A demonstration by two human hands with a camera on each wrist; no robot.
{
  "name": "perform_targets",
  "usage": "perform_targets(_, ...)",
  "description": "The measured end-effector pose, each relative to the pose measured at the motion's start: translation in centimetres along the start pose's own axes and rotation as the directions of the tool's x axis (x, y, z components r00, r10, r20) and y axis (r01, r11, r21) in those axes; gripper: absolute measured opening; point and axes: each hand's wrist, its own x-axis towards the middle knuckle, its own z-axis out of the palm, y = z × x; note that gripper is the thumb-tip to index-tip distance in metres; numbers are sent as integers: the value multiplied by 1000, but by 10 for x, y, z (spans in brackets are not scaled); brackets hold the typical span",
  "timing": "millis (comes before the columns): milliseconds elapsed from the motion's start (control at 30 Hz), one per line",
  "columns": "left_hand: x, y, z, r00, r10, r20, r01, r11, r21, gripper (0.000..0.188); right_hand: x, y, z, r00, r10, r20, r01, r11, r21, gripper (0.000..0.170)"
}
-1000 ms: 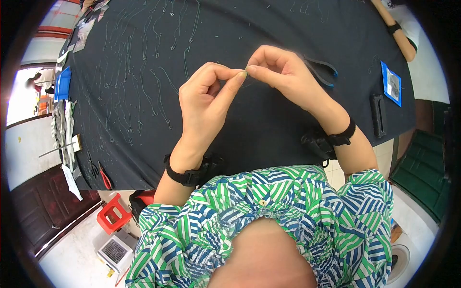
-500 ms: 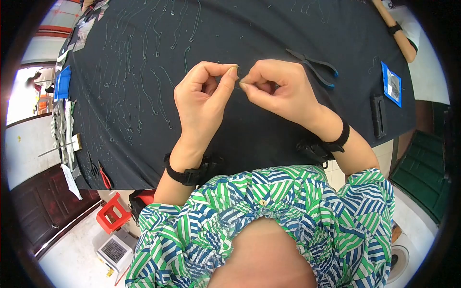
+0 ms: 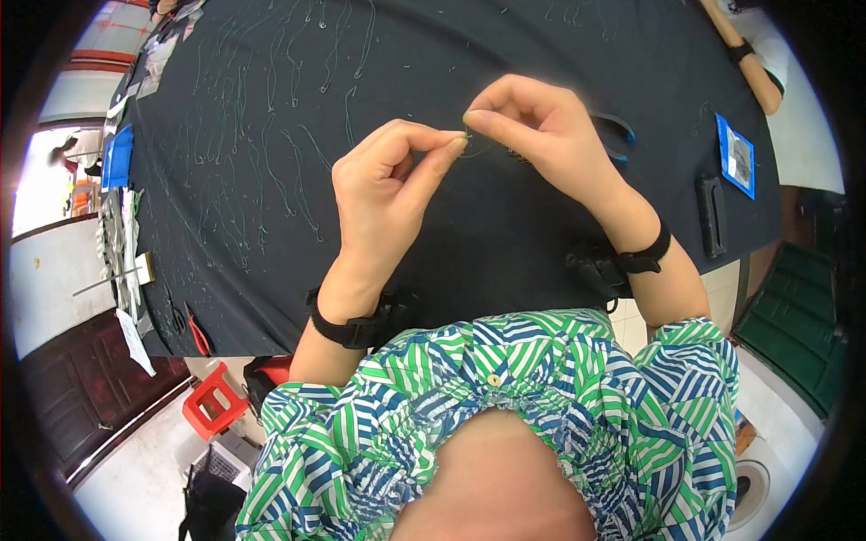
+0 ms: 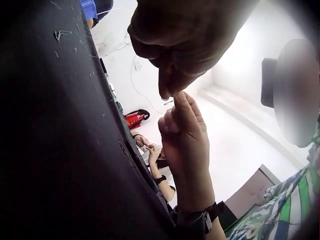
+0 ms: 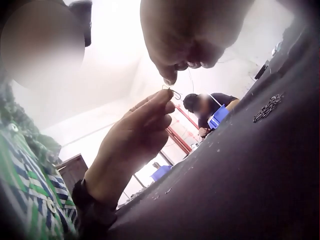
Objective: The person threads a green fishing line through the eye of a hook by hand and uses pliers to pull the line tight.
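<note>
My left hand (image 3: 388, 185) pinches a small fish hook (image 5: 176, 95) between thumb and forefinger above the black-covered table (image 3: 505, 261). Thin dark line (image 3: 470, 151) shows at the hook, by the fingertips. Just up and to the right, my right hand (image 3: 552, 135) pinches the fine line between thumb and forefinger; the line itself is barely visible there. In the right wrist view, the right thumb tip is right above the hook, and the left hand (image 5: 137, 145) is below it. A small heap of hooks (image 5: 268, 107) lies on the cloth, partly behind the right hand in the head view.
Pliers with blue-tipped handles (image 3: 617, 135) lie partly hidden behind the right hand. Several hooks with green line (image 3: 271, 153) are spread at the left. A black case (image 3: 711, 216) and a blue packet (image 3: 736, 158) sit at the right. Another person's arm (image 3: 744, 59) reaches in at upper right.
The right hand dipped beside the left one, turning inward, then rose again up and to the right. The left hand shifted slightly right. A black object now covers part of the lower-left floor.
</note>
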Motion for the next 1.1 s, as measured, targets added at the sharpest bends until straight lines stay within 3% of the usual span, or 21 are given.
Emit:
perform_targets(100, 1, -1, 0, 999, 3, -34, -3, 1000, -3, 5, 2, 5, 7, 996, 54, 77, -70, 971, 229, 16)
perform_targets(233, 1, -3, 2, 997, -19, -72, 16, 999, -48, 5, -1, 12, 19, 995, 34, 94, -60, 954, 293, 14)
perform_targets(367, 0, -5, 0, 996, -30, -86, 25, 998, -51, 5, -7, 5, 20, 994, -92, 65, 89, 995, 51, 9)
perform_targets(500, 0, -2, -1, 996, -58, -62, 57, 998, -17, 6, -7, -5, 20, 901, -434, 22, 428, 877, -217, 10)
perform_targets(600, 0, 2, -1, 999, -51, -16, 51, 999, -6, 6, -5, -10, 15, 828, -560, -20, 520, 781, -346, 10)
perform_targets(700, 0, 0, 0, 1000, 2, 18, -2, 1000, 5, 6, -4, -10, 9, 829, -557, -54, 494, 773, -398, 11)
perform_targets(800, -1, 6, -7, 991, -47, 122, 34, 993, 112, 7, -5, -8, 7, 932, -348, -103, 323, 924, -206, 11)
perform_targets(933, 1, 3, 0, 1000, 21, 17, -22, 999, 41, 5, 0, 2, 3, 1000, -24, 4, 24, 1000, 9, 11)
perform_targets(1033, 0, -1, 0, 1000, 10, -7, -10, 1000, -5, 4, 3, 7, 6, 991, 91, 100, -109, 975, 195, 15)
perform_targets(1100, 0, -3, 1, 1000, -3, -28, 2, 999, -38, 4, 2, 13, 12, 993, 58, 104, -81, 971, 227, 13)
